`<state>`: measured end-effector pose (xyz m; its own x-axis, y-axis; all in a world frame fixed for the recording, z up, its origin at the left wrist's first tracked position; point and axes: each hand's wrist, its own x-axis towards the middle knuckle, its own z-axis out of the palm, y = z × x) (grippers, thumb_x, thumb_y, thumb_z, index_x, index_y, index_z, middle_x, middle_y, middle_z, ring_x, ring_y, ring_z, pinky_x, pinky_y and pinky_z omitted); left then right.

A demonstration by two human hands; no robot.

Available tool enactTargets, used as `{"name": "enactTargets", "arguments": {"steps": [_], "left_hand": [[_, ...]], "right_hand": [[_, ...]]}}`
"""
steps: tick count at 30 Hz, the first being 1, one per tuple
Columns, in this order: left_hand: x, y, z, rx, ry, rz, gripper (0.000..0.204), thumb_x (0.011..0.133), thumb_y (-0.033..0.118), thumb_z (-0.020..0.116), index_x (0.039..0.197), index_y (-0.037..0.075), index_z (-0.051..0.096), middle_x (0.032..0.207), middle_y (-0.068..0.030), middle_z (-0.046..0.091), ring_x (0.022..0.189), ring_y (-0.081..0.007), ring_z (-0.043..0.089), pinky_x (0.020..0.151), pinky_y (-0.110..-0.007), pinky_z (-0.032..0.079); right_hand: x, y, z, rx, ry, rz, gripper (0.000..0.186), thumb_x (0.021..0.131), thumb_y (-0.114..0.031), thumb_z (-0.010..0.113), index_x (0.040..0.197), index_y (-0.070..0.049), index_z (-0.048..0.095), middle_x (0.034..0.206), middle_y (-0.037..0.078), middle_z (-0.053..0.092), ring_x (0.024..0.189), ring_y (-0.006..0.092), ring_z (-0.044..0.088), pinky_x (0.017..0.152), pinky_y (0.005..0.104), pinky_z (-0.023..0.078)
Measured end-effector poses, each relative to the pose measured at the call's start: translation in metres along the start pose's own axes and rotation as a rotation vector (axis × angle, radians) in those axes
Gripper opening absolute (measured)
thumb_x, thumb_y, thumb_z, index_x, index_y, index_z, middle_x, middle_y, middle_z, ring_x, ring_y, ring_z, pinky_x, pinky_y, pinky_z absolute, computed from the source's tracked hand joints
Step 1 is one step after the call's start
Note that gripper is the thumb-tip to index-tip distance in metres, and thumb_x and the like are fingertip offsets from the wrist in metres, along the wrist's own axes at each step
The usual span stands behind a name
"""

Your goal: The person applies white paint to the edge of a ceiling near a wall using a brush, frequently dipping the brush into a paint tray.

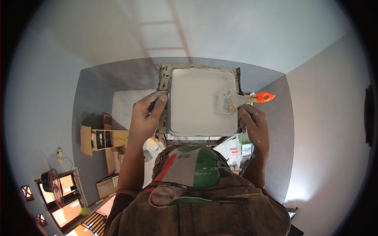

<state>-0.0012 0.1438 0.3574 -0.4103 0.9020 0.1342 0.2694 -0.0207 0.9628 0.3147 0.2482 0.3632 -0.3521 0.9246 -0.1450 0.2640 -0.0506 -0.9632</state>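
Holding tray (170,114) by edges, brush (245,98) overhanging right.

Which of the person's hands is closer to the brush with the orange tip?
The right. The right hand is just below the brush in the picture, at the tray's right side; the left hand is across at its left side.

We cannot make out the bristle tips of the orange-tipped flat wooden brush (248,98) in the off-white paste (195,102). The pale square tub (204,135) covers most of the mottled grey board (163,74). The lower edge crops the worn brown garment (204,216); we cannot identify the dim black shape (369,114) at right.
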Motion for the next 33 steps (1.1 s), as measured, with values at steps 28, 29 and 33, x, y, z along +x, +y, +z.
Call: {"name": "enactTargets", "arguments": {"steps": [28,29,33], "left_hand": [[0.014,-0.016,0.009,-0.138,0.052,-0.096,0.021,0.097,0.013,0.071,0.104,-0.006,0.074,0.077,-0.0002,0.069,0.068,-0.0032,0.057,0.06,-0.021,0.045],[0.012,-0.02,0.009,-0.16,0.075,-0.079,0.022,0.098,0.014,0.07,0.104,-0.006,0.074,0.077,0.0001,0.068,0.067,-0.0032,0.057,0.059,-0.021,0.044],[0.012,-0.028,0.009,-0.21,0.085,-0.077,0.021,0.098,0.013,0.071,0.109,-0.005,0.074,0.085,-0.0012,0.071,0.072,-0.0042,0.058,0.061,-0.022,0.044]], "right_hand": [[0.022,-0.033,-0.001,-0.221,0.178,-0.397,0.023,0.092,-0.009,0.076,0.112,0.001,0.068,0.081,0.002,0.068,0.068,0.0088,0.057,0.065,0.0248,0.048],[0.025,-0.042,0.008,-0.316,0.169,-0.47,0.022,0.091,-0.008,0.076,0.109,0.001,0.067,0.081,0.004,0.068,0.066,0.0105,0.057,0.063,0.0256,0.047],[0.028,-0.077,0.042,-0.556,0.136,-0.674,0.022,0.09,-0.008,0.075,0.106,0.0,0.062,0.082,0.014,0.065,0.058,0.0225,0.059,0.055,0.0325,0.048]]}}
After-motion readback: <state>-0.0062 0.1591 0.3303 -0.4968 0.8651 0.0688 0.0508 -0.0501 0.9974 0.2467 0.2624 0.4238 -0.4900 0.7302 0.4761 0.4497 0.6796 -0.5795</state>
